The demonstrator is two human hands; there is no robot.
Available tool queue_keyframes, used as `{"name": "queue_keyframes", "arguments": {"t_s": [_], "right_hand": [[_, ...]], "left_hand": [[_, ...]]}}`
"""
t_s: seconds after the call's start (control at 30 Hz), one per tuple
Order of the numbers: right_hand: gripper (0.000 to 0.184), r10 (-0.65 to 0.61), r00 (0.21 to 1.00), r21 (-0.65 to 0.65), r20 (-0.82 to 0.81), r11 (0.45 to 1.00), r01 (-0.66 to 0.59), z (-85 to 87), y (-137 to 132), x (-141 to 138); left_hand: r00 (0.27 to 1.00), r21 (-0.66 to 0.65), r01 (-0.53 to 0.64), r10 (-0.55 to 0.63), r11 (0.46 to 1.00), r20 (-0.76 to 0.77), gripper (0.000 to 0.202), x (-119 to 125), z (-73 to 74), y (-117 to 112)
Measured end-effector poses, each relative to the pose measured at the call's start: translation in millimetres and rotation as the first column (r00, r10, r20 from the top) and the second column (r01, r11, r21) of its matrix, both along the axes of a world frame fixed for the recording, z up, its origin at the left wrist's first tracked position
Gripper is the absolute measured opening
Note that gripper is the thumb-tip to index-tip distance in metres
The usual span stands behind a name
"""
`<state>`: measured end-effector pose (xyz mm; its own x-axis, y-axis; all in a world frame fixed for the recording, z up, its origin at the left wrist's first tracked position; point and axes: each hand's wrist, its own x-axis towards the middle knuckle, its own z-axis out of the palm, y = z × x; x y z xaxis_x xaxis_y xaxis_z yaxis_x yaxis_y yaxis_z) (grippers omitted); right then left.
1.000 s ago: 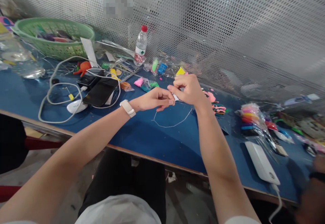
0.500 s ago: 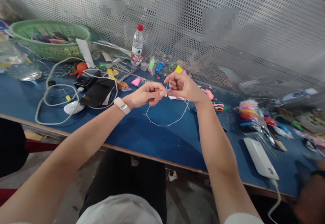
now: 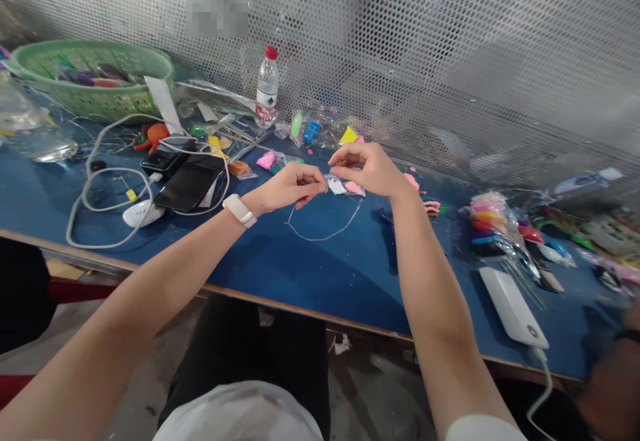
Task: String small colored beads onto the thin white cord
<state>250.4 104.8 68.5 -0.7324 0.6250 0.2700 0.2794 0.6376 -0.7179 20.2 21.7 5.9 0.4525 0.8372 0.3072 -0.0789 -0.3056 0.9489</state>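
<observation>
A thin, pale twisted wire (image 3: 320, 239) hangs in a loose open loop over the blue table, below my hands. My left hand (image 3: 295, 186), with a light band on its wrist, pinches the wire between thumb and fingertips. My right hand (image 3: 365, 167) is just to the right and slightly higher. Its thumb and index fingertip come together on what looks like the wire's other end, though the wire is too fine there to see clearly. Small bags of white clay (image 3: 336, 185) and pink clay (image 3: 354, 188) lie behind the fingers.
A green basket (image 3: 95, 104), a phone (image 3: 190, 184) with white cables and a water bottle (image 3: 267, 84) stand at left and back. Bagged coloured clay (image 3: 487, 221) and a white power bank (image 3: 514, 307) lie right. Perforated metal sheet (image 3: 450, 47) closes the back. Another person's arm (image 3: 613, 381) shows lower right.
My right hand has lifted slightly away from my left fingertips, and its index finger and thumb have drawn closer together. The wire loop hangs a little higher. My left hand has barely moved.
</observation>
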Motion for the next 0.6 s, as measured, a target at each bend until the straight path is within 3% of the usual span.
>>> {"name": "queue_keyframes", "arguments": {"t_s": [0.1, 0.3, 0.47, 0.6], "right_hand": [[0.030, 0.051, 0.994, 0.032, 0.102, 0.998, -0.054, 10.1, -4.7, 5.0], [0.024, -0.078, 0.994, 0.244, 0.072, 0.968, 0.058, 7.5, -7.1, -0.3], [0.020, -0.070, 0.993, 0.242, 0.092, 0.969, 0.046, 22.1, -28.4, -2.9], [0.025, -0.097, 0.960, 0.198, 0.264, 0.979, 0.045, 39.6, -50.5, -3.2]], "left_hand": [[0.990, 0.080, -0.104, 0.112, 0.991, -0.089, 0.018, 3.2, -3.5, 2.1], [0.974, 0.066, -0.194, 0.200, 0.979, -0.101, 0.018, 9.3, -8.3, 1.7], [0.955, 0.016, -0.294, 0.295, 0.956, -0.040, 0.019, 8.1, -13.7, 6.9], [0.935, -0.035, -0.351, 0.352, 0.936, 0.042, 0.018, 5.0, -13.9, 10.8]]}}
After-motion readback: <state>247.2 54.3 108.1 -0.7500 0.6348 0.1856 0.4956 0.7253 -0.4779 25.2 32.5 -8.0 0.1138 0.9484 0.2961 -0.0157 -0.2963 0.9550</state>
